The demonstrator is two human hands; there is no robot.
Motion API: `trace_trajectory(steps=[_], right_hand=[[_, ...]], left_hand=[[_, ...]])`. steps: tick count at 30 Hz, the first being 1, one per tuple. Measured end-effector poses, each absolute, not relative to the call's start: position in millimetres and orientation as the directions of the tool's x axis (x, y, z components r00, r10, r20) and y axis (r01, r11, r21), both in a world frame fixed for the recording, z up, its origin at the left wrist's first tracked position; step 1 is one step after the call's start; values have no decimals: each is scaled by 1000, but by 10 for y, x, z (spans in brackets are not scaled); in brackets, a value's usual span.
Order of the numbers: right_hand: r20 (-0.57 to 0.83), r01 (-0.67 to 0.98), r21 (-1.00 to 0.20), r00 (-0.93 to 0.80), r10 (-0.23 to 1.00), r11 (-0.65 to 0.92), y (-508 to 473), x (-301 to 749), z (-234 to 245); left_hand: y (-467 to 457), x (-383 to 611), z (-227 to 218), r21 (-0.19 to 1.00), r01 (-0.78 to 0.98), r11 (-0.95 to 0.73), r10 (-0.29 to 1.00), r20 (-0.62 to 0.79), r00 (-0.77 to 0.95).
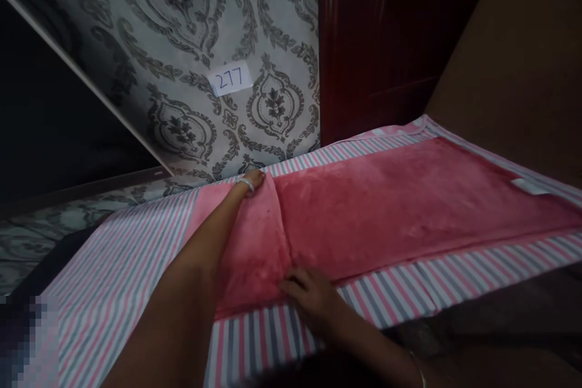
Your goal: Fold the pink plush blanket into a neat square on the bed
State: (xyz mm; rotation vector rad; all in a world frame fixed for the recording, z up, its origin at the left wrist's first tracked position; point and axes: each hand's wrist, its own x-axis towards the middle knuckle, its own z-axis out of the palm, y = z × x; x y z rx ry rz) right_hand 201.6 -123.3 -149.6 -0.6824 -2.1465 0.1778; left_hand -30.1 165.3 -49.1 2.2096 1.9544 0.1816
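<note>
Beneath your left hand [254, 179], its closure unclear, and your loosely curled right hand [311, 297], its hold unclear too, lies the pink blanket [391, 212]; draw its folded edge [279, 215] straight between them.

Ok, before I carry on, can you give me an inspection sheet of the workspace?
Surface: pink, grey and white striped cloth under the blanket.
Job's things: pink plush blanket, an edge or fold running across it between the hands.
Clutter: small white item near the blanket's right end, too blurred to identify.
Left hand: at the blanket's far edge; grip unclear.
Right hand: at its near edge, fingers bent; grip unclear.
Cables: nothing seen.
Surroundings: patterned wallpaper, paper marked 277, dark red panel.
</note>
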Motion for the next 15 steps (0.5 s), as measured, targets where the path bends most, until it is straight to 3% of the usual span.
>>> trace_trajectory(steps=[5,11,15], right_hand=[[694,429,-377,-456,557,821,-1283,1999,-1520],[725,431,-381,-410,554,818,-1313,2026,-1424],[673,442,-361,-486,557,822,-1273,2039,-1421]], left_hand=[[1893,-448,-563,316,941,-123,985,-78,155],[1924,-446,-757,423,888,-180,983,41,180],[1882,-355,-906,463,869,-175,985,76,158]])
